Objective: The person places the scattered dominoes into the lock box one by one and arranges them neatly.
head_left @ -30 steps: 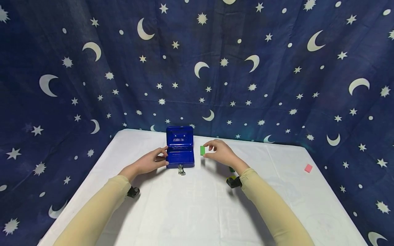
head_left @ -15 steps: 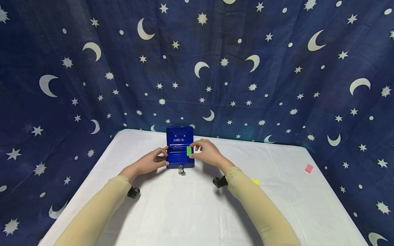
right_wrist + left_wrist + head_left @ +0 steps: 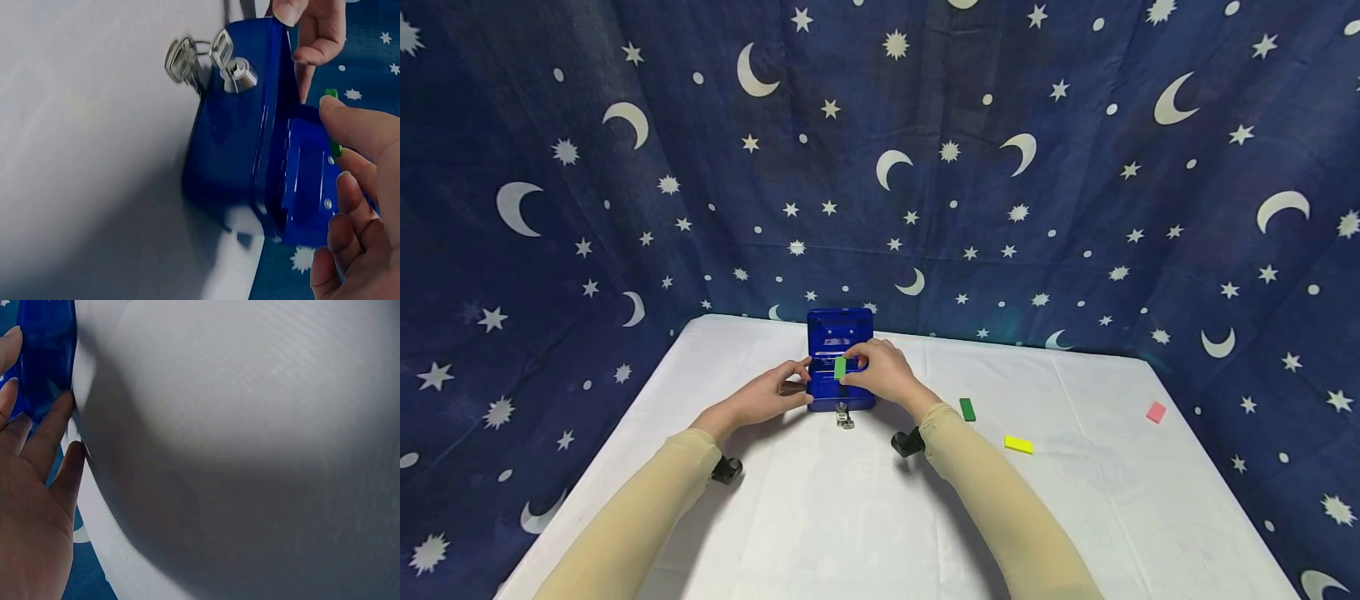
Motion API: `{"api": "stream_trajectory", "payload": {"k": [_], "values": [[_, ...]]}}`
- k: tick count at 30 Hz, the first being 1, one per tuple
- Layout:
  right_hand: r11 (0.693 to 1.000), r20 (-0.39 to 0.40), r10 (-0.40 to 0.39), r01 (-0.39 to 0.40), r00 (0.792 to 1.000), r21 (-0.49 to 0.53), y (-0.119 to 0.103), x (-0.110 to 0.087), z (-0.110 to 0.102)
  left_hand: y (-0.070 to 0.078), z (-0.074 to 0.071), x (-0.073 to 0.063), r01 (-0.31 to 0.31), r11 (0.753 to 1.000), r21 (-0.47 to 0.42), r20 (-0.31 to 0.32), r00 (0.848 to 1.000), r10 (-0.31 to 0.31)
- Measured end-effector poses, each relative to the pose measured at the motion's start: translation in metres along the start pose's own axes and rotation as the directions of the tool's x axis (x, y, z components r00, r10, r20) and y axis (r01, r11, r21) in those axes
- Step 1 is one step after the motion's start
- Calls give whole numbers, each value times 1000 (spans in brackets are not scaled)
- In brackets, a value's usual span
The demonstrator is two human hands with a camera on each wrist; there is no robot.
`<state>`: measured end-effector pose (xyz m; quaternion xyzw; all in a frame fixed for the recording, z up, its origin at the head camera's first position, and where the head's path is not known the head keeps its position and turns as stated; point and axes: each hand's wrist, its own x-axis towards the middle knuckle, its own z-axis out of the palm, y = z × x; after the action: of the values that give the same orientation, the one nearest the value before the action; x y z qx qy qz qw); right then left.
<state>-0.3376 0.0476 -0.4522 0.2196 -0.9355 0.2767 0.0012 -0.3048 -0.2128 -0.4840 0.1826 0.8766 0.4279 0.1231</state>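
A blue metal cash box (image 3: 842, 403) stands at the back of the table with its lid (image 3: 820, 321) raised. Keys (image 3: 184, 59) hang from the lock on its front. My left hand (image 3: 758, 396) rests against the box's left side, fingertips and thumb spread along it; the left wrist view shows the fingers (image 3: 53, 434) fairly straight at the blue wall. Between thumb and fingers, my right hand (image 3: 883, 368) pinches a small, flat light green block (image 3: 840, 367), shaped like a domino. It is upright over the box's opening, and its lower end overlaps the inside.
On the white-covered table (image 3: 850, 517) lie a dark green block (image 3: 967, 409), a yellow block (image 3: 1018, 444) and, far right, a pink block (image 3: 1156, 412). A dark blue curtain (image 3: 925, 192) with moons and stars hangs close behind the box.
My right hand has moved left, carrying the light green block from beside the box to over its opening. The dark green and yellow blocks are uncovered. My left hand stays put.
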Motion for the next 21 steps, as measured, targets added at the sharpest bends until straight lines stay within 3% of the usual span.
{"api": "stream_trajectory", "payload": {"k": [21], "values": [[986, 62, 38, -27, 997, -163, -20, 21, 37, 1, 1, -2, 9, 999, -41, 4, 1000, -9]]}}
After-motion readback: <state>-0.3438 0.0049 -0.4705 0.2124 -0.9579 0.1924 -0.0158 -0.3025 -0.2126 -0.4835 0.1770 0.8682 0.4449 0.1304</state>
